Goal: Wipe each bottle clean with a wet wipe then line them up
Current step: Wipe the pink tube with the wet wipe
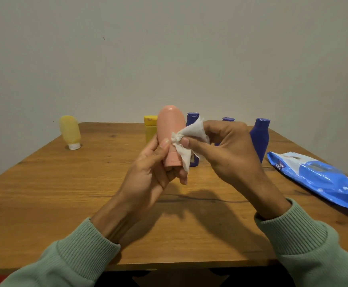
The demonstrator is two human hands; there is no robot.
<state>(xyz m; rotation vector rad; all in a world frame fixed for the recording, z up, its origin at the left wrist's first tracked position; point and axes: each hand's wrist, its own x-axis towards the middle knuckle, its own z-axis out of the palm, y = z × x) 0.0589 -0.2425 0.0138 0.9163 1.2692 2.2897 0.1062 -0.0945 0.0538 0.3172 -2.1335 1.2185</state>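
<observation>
Bottle (171,129), pink, clamped cap-down in left grip (150,168) — steadied for wiping; wet wipe (194,131) pinched in right grip (227,150), pressed at bottle's 3 o'clock.

Bottles (259,137) left of wipes pack (318,179)

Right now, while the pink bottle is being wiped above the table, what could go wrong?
1. The left hand grips the pink bottle only near its cap; wetted by the wet wipe, it might slip.
2. The right hand works close to the blue bottle beside it and could knock it over.
</observation>
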